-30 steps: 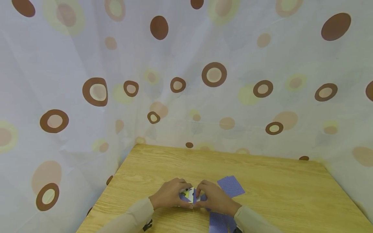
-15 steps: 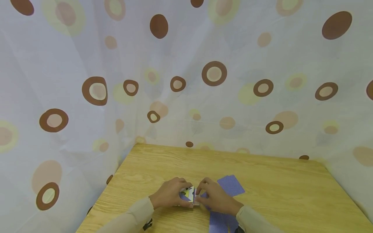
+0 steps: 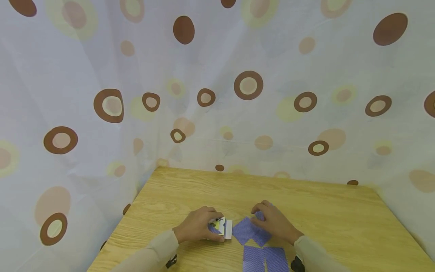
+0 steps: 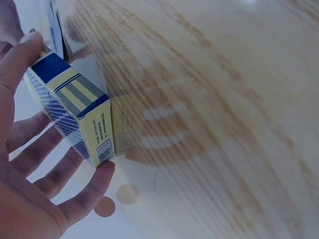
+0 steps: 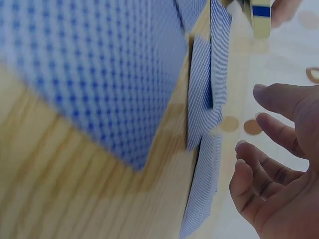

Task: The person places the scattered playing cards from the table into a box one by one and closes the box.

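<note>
Left grip (image 3: 197,226) holds the card box (image 4: 75,99); right grip (image 3: 274,223), released, hangs above blue-backed cards (image 3: 242,231) right of it on the counter (image 3: 326,215).

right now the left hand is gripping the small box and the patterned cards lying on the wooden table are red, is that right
Not quite: the patterned cards are blue, not red, as the head view shows. The rest is right: the left hand is gripping the small box, and the cards lie on the wooden table.
</note>
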The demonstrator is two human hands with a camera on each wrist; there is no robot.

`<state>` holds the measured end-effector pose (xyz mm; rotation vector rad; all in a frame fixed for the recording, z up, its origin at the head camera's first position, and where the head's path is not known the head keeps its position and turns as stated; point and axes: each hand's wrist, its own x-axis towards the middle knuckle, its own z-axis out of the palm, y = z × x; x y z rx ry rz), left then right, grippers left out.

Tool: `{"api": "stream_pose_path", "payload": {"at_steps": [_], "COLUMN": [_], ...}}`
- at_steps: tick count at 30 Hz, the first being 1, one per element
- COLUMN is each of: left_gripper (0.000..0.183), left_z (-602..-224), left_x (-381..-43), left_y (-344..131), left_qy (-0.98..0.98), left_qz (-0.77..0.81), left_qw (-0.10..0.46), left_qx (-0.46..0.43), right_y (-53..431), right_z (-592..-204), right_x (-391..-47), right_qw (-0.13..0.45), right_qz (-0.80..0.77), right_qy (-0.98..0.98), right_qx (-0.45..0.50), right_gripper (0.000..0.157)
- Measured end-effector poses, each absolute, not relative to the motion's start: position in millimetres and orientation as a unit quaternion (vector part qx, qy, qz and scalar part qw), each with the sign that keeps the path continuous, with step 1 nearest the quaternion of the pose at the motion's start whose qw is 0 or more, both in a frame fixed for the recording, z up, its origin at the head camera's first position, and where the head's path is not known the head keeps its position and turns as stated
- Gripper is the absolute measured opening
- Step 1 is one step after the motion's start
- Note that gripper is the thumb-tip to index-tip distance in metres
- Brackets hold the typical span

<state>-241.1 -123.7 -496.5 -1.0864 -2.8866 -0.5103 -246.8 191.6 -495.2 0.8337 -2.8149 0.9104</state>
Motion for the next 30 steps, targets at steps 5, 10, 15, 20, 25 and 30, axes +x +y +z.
{"api": "stream_pose_path", "payload": {"at_steps": [5,10,15,20,25,30], "left_gripper": [0.080,0.080,0.080,0.081,0.081,0.080], "left_z": [-494.3,-493.1,-493.0,-493.9,-494.0,-493.2], "left_x": [-240.0,-239.6,-239.8,-240.8,-240.8,-240.1], "left_y": [-124.0,-123.8,-123.5,-122.9,-122.7,-122.3], "left_qy": [-0.924,-0.924,-0.925,-0.925,-0.925,-0.926], "left_qz": [-0.164,-0.165,-0.168,-0.165,-0.165,-0.163], "left_qw": [0.004,0.001,0.000,0.001,-0.001,-0.003], "left_qx": [-0.346,-0.344,-0.342,-0.342,-0.341,-0.340], "right_y": [210.9,224.6,232.8,237.7,241.0,239.7], "right_z": [-503.7,-508.3,-508.1,-507.1,-507.9,-505.4], "right_x": [-252.5,-255.1,-255.5,-256.5,-259.3,-258.2], "right_qw": [0.042,0.034,0.008,-0.003,-0.004,-0.016], "right_qz": [0.274,0.272,0.282,0.286,0.268,0.254], "right_qy": [-0.934,-0.943,-0.947,-0.948,-0.954,-0.959], "right_qx": [0.226,0.189,0.155,0.137,0.133,0.126], "right_gripper": [0.031,0.036,0.051,0.058,0.059,0.079]}}
